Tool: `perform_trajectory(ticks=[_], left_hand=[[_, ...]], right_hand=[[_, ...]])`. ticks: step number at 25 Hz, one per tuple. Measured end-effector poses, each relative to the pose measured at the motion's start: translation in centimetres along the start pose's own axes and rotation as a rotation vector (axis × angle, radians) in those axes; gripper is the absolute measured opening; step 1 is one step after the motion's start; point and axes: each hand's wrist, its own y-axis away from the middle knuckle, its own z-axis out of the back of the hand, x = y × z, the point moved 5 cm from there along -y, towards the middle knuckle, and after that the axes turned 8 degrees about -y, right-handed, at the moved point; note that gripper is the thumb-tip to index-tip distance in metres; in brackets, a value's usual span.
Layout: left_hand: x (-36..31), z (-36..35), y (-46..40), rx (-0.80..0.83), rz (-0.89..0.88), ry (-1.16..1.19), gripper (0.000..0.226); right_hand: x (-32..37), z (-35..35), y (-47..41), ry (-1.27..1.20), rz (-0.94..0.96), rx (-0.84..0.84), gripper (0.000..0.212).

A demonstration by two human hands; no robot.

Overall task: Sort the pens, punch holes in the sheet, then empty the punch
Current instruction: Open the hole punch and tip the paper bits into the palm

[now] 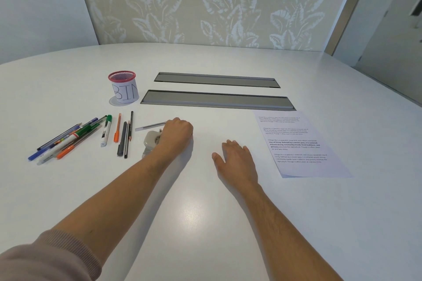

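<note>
My left hand [177,133] is curled shut over one end of a silver-white pen [149,126] lying on the white table, right beside a beige hole punch [151,141] that my wrist partly hides. My right hand [234,157] rests flat on the table with fingers apart, holding nothing. A printed sheet [299,143] lies to its right. A pile of several pens and markers [68,139] sits at the left, with a short row of pens and pencils [124,136] next to it. A red mesh cup labelled BIN [124,86] stands behind them.
Two long grey cable-slot covers [217,99] are set into the table [194,212] behind my hands. A leaf-patterned panel stands along the table's far edge. A door and frame stand at the right.
</note>
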Motion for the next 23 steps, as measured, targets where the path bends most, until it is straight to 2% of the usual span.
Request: perform_trajectory(ticks=[5, 7, 9, 12, 14, 16, 18, 23], left_hand=[[-0.5, 0.2, 0.7, -0.016, -0.025, -0.037, 0.020], [-0.6, 0.4, 1.1, -0.010, -0.006, 0.044, 0.019], [-0.7, 0.9, 1.9, -0.016, 0.044, 0.219, 0.016], [-0.8, 2.4, 2.8, -0.096, 0.093, 0.533, 0.017], [-1.3, 3.7, 3.4, -0.138, 0.081, 0.702, 0.016], [-2.2, 5.0, 4.0, -0.163, 0.026, 0.767, 0.015], [-3.1, 5.9, 4.4, -0.157, -0.028, 0.782, 0.014], [-4.4, 6.5, 5.3, -0.085, -0.079, 0.807, 0.008]], right_hand=[[0.1, 0.3, 0.3, -0.062, -0.026, -0.006, 0.055], [0.2, 0.8, 0.3, -0.154, -0.067, -0.036, 0.049], [0.3, 1.7, 0.2, -0.304, -0.140, -0.061, 0.047], [1.0, 2.8, -0.2, -0.676, -0.254, -0.151, 0.040], [1.9, 2.7, -0.5, -1.070, -0.339, -0.176, 0.039], [3.1, 2.0, -0.9, -1.509, -0.418, -0.130, 0.041], [3.9, 1.2, -1.1, -1.832, -0.475, -0.083, 0.051], [4.5, -0.6, -0.9, -2.123, -0.482, -0.025, 0.059]])
